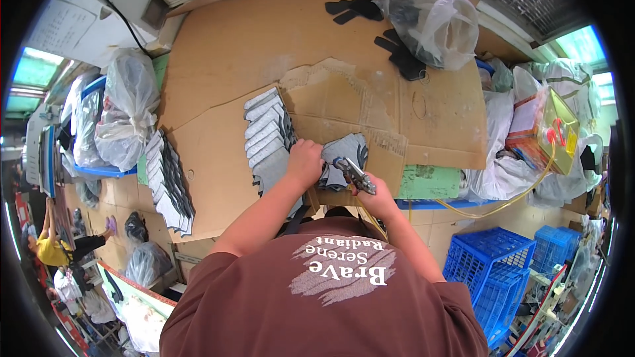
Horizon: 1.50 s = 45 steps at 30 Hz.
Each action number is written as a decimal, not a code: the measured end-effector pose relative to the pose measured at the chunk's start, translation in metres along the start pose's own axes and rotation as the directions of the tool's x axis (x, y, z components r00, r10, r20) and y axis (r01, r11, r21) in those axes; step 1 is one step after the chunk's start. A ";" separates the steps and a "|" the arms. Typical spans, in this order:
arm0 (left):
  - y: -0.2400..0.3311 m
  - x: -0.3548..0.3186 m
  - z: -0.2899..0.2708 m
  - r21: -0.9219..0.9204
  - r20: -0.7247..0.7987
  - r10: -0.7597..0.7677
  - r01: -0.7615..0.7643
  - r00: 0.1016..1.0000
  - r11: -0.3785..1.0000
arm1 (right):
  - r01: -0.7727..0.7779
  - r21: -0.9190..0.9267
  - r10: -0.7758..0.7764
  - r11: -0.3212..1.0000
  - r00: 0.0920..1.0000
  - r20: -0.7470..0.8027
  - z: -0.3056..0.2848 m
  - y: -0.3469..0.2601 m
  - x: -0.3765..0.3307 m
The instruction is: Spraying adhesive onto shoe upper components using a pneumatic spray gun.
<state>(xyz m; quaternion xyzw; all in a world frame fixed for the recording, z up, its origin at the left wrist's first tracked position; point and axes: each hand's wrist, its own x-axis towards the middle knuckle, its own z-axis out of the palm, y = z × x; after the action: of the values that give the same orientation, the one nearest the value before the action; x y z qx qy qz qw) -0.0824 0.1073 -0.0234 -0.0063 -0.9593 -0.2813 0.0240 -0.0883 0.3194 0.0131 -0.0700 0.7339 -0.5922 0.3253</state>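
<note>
- Cardboard sheeting (225, 46) covers the worktable in a crowded workshop; its surface is creased, with a torn patch near the middle.
- At the far left, away from the table, is a person in a yellow top (56, 252).
- Nearer, a knotted clear plastic bag (126, 119) stands beside the table's left edge.
- On the cardboard's left part lies a slanting row of overlapping grey pieces (160, 182), dark along one side.
- Right of it, a second overlapping row (263, 133) runs toward the person's body.
- The left hand (306, 162) is beside this row's near end, its fingers bent down; I cannot tell whether they pinch anything.
- Just right of that hand is a small pile of grey pieces (350, 147), lying on the cardboard.
- The right hand (376, 199) grips a metal hand tool (359, 176), whose front end reaches over the pile.
- Farther back, dark glove-shaped pieces (405, 59) lie near a translucent bag (456, 30).
- At the right, a yellow hose (529, 188) curves down from a box (539, 132); blue crates (491, 258) stand below.
</note>
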 end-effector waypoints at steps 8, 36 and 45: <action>0.001 0.006 0.003 0.013 0.012 -0.030 0.029 0.999 0.999 | 0.013 -0.013 -0.013 1.000 1.000 -0.008 -0.004 0.004 0.003; -0.043 -0.074 -0.085 -0.003 -0.141 -0.303 0.306 0.943 0.952 | 0.079 -0.029 -0.080 0.996 0.995 -0.056 -0.009 0.002 -0.003; 0.005 0.015 -0.002 -0.061 -0.037 0.030 -0.032 0.999 0.998 | 0.078 0.039 -0.074 0.996 0.993 -0.093 -0.001 0.009 0.012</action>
<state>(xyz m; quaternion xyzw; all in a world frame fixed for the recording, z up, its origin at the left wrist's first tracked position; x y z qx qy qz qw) -0.0967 0.1103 -0.0187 -0.0167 -0.9493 -0.3105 0.0453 -0.0955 0.3171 0.0007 -0.0640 0.7320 -0.6222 0.2700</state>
